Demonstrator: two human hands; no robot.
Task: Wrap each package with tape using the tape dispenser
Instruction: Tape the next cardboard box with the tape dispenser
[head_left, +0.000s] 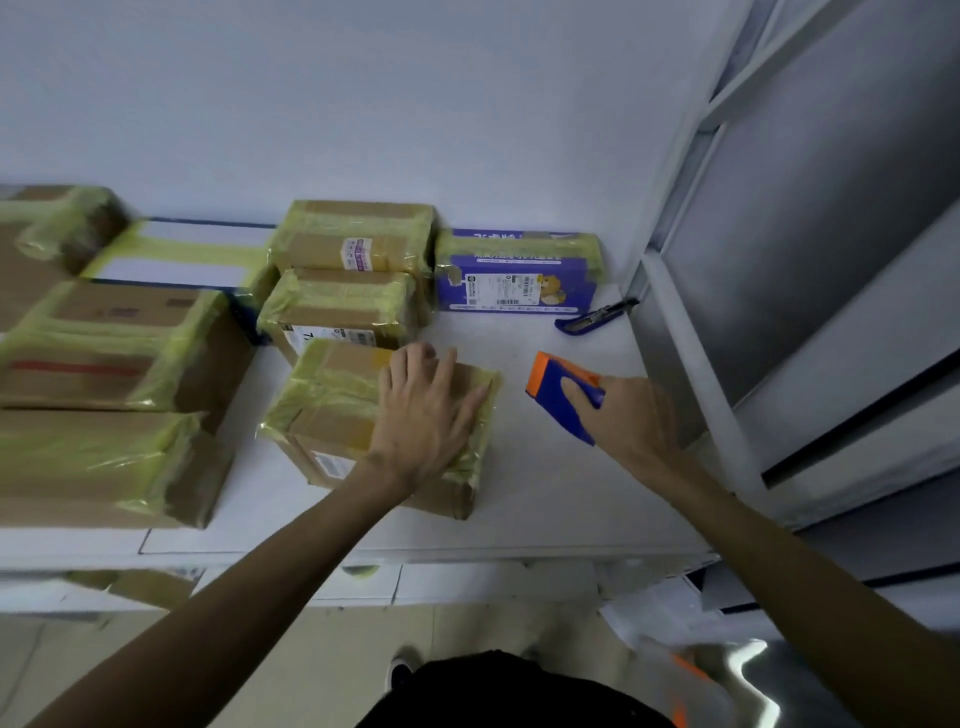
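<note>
While the left hand (426, 415) lies flat on the nearest package (322, 415), fingers straight and fanned out over its top, the right hand (628, 415) has its fingers curled round the blue-and-orange tape dispenser (558, 395); orange end points away from me. The dispenser sits just right of that package, not touching it; can't tell if it's resting on the white table (545, 499) or hanging over it.

The package is brown cardboard, near the table's front edge, with yellow-green tape banded across it; there's a white label on its near side, but the print is too blurry to read.

Reading-wise it's slim pickings, folks; right behind it the middle box (337, 306) has a white shipping label where I can make out a "7" and not much else; the back box (358, 239) stacked behind that wears a white-and-pink sticker, text unreadable. To the right stands a purple carton (514, 275) with a barcode label, a cartoon bear and white characters on top that I can't resolve; a blue utility knife (595, 317) lies just beside it, by the metal frame.

Off to the left are bigger taped boxes; one red-striped box (104, 348), and a white-and-blue flat box (182, 254) behind it, all with the same yellow-green tape.
</note>
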